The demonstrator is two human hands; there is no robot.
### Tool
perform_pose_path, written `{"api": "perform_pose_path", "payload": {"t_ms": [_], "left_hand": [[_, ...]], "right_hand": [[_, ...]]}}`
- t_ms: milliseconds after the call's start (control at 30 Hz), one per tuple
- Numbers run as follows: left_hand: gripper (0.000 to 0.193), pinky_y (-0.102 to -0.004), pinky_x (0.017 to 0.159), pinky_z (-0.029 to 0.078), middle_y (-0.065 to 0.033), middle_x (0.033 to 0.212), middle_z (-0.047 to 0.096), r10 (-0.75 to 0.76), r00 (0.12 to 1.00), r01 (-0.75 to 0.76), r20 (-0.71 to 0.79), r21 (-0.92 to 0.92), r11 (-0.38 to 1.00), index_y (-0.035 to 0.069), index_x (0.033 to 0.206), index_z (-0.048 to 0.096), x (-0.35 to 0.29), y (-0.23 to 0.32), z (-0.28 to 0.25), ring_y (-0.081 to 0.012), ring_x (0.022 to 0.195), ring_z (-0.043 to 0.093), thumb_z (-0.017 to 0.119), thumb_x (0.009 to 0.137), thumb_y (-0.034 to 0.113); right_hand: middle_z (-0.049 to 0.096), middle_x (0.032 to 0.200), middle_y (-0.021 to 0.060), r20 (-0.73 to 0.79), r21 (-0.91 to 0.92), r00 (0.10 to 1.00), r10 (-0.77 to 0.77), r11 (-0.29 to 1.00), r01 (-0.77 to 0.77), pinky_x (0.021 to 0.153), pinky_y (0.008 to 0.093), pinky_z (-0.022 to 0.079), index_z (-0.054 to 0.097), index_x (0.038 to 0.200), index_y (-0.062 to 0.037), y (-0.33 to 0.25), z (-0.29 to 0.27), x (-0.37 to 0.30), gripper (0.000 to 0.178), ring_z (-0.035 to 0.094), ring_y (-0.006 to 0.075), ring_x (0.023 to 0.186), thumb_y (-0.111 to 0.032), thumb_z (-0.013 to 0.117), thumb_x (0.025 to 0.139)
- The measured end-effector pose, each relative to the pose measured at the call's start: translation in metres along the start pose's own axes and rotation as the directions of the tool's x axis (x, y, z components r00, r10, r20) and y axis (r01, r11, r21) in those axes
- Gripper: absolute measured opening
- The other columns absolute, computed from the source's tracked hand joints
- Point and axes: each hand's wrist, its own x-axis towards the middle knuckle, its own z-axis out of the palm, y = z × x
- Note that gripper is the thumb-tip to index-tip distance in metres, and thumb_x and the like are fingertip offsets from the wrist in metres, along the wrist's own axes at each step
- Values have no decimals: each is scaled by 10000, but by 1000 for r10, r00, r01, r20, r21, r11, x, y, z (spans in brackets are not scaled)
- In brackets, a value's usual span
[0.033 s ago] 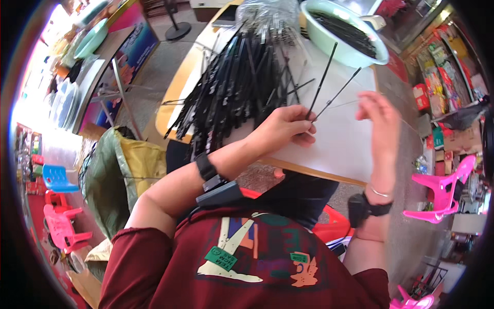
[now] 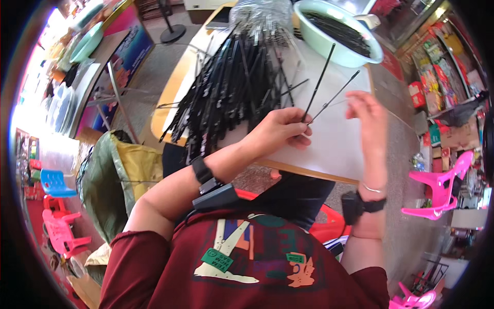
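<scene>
My left hand (image 2: 283, 131) is closed around the lower ends of two thin black rods (image 2: 320, 80), which spread apart in a narrow V above the white tabletop (image 2: 337, 147). To the right, my right hand (image 2: 366, 110) is raised with its fingers bent together and a little blurred. A fine pale strand (image 2: 337, 102) seems to run from the right-hand rod to those fingertips. Left of my hands, a large heap of flat black strips (image 2: 226, 90) covers the table and hangs over its near edge.
A pale green basin (image 2: 378, 54) of dark thin pieces stands at the far right of the table. Clear plastic wrapping (image 2: 262, 18) lies behind the heap. A green and yellow sack (image 2: 110, 175) stands at my left. Pink chairs (image 2: 437, 190) are on both sides.
My right hand has come slightly left, nearer the rods. The whole view has shifted a little. My left hand keeps its hold on both rods.
</scene>
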Motion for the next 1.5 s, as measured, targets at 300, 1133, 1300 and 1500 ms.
{"api": "perform_pose_path", "payload": {"t_ms": [300, 1133, 1300, 1500], "left_hand": [[271, -314, 873, 524, -136, 1022, 590, 135, 991, -134, 4, -110, 985, -36, 1186, 461, 12, -3, 6, -232, 945, 635, 470, 916, -27], [276, -319, 850, 544, -118, 1075, 562, 140, 988, -148, -67, -138, 979, 1, 1177, 472, 18, -9, 4, -240, 948, 646, 488, 906, -48], [282, -320, 849, 543, -121, 1080, 562, 147, 987, -154, -65, -122, 981, -5, 1183, 469, 17, -8, 5, -240, 948, 644, 485, 906, -50], [277, -319, 850, 541, -113, 1076, 563, 144, 987, -151, -64, -119, 981, -13, 1180, 470, 16, -8, 6, -237, 951, 643, 488, 906, -45]], "right_hand": [[615, 789, 53, -13, 454, 994, 110, 886, -92, 610, 262, 507, 602, 942, 0, 32, 42, 14, 115, 579, 108, 659, -83, 581, 866], [624, 767, 58, 289, 512, 938, 189, 798, -319, 527, 240, 455, 585, 970, -19, 43, 42, 13, 143, 557, 98, 601, -77, 612, 843], [634, 767, 59, 299, 524, 931, 209, 779, -343, 519, 232, 470, 591, 958, -5, 45, 42, 13, 123, 563, 91, 595, -60, 577, 849], [634, 767, 59, 305, 542, 930, 203, 767, -345, 516, 232, 471, 592, 963, -8, 46, 40, 12, 125, 565, 91, 596, -65, 584, 852]]}}
